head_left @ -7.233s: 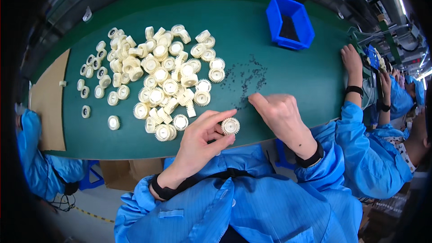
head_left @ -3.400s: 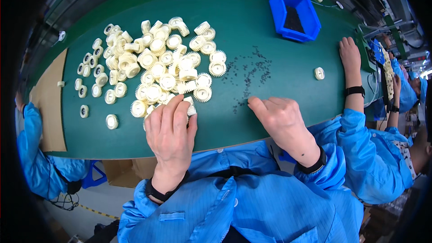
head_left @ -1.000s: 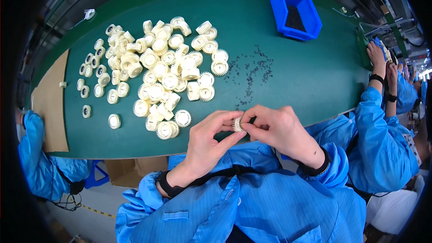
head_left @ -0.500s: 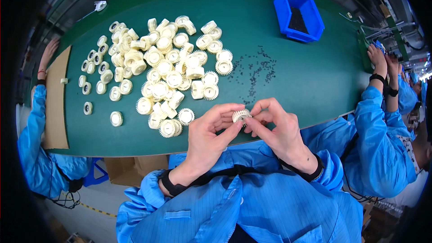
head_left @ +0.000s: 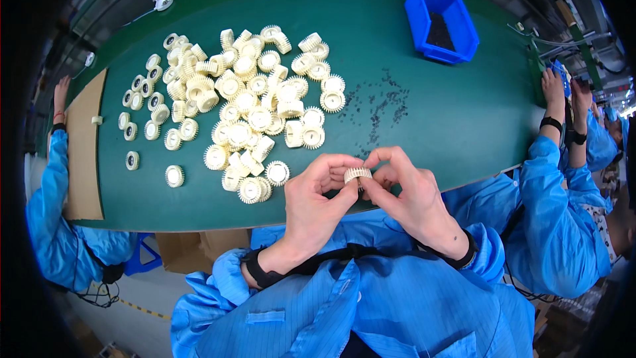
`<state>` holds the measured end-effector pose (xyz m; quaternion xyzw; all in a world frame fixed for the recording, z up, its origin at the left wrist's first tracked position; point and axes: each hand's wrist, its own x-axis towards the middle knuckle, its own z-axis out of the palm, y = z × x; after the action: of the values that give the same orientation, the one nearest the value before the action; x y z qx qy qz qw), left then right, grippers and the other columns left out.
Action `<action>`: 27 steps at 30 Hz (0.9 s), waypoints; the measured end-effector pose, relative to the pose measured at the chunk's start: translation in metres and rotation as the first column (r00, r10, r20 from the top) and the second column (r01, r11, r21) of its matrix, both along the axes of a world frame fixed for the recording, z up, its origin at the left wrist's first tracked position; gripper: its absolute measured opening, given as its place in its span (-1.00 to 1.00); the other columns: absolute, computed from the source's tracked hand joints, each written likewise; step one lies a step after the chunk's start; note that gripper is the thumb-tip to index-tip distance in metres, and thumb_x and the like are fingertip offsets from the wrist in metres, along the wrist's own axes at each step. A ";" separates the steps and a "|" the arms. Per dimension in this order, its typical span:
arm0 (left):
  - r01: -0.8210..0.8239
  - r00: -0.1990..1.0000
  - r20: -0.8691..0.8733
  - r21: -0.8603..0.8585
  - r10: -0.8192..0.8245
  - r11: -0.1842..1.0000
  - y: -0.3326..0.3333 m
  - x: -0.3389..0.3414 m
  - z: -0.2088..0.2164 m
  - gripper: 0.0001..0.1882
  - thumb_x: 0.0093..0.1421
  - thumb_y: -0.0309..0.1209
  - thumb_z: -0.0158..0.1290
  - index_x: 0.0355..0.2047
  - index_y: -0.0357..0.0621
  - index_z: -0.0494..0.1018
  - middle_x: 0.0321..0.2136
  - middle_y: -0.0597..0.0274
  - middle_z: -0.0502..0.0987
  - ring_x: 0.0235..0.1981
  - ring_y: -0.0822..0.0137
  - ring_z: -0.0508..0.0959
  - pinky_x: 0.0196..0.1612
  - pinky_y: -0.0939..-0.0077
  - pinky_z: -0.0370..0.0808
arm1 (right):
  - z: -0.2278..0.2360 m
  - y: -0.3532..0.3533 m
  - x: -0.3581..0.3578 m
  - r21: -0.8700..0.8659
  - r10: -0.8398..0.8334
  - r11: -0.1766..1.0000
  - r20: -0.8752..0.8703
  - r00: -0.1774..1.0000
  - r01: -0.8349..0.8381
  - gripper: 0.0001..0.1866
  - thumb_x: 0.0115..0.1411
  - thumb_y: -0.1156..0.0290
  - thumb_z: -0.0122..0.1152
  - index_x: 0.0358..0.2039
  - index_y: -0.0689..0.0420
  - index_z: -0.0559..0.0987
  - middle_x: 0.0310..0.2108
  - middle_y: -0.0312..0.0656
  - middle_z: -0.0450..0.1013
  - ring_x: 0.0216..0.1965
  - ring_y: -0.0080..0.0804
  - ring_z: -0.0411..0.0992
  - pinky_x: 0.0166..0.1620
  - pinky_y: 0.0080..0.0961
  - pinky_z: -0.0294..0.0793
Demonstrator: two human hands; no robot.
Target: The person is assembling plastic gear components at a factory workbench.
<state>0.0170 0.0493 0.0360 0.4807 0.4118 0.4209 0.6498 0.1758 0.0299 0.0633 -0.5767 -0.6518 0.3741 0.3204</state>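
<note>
**Cream gear pinched between both hands at the table's near edge**

A small cream gear (head_left: 358, 174) sits clamped between the fingertips of the left hand (head_left: 317, 202) and the right hand (head_left: 409, 192), raised just over the near edge of the green table (head_left: 464, 113), likely so both thumbs can work it. Just left lies the pile of gears (head_left: 255, 99); tiny dark bits (head_left: 381, 103) are scattered beyond. A blue bin (head_left: 440, 20) stands well apart, with bare mat between.
</note>
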 end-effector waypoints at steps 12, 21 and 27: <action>0.126 0.906 -0.412 0.480 0.096 0.868 0.007 -0.010 0.013 -0.65 -0.04 -0.63 0.15 -0.18 -0.27 0.47 -0.26 0.14 0.55 -0.28 0.34 0.56 -0.19 0.53 0.50 | -0.013 0.006 0.033 -0.005 -0.229 0.973 0.051 0.972 0.230 -0.79 0.16 0.46 0.14 -0.20 0.26 0.51 -0.63 -0.17 0.48 -0.63 -0.54 0.43 -0.53 -0.57 0.39; 0.363 0.406 -0.671 0.742 0.621 0.564 0.029 -0.024 0.017 -0.52 -0.17 -0.53 0.19 -0.14 -0.14 0.47 -0.12 0.24 0.47 -0.10 0.14 0.38 -0.05 0.32 0.32 | -0.015 0.032 0.125 -0.014 -0.603 0.794 0.106 0.791 0.607 -0.71 0.18 0.46 0.08 -0.11 0.33 0.42 -0.61 -0.22 0.49 -0.63 -0.64 0.38 -0.55 -0.69 0.36; 0.440 0.335 -0.675 0.729 0.657 0.525 0.032 -0.024 0.008 -0.50 -0.11 -0.53 0.18 -0.08 -0.11 0.44 -0.11 0.26 0.46 -0.09 0.15 0.38 -0.04 0.32 0.30 | -0.013 0.031 0.114 0.342 -0.664 0.730 0.149 0.733 0.592 -0.76 0.18 0.46 0.12 -0.14 0.24 0.43 -0.62 -0.20 0.49 -0.61 -0.56 0.43 -0.53 -0.59 0.39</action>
<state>-0.0073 0.0811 0.0442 0.8363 0.4801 0.2550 -0.0713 0.2895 0.0613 0.0503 -0.7587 -0.4967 0.0701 0.4157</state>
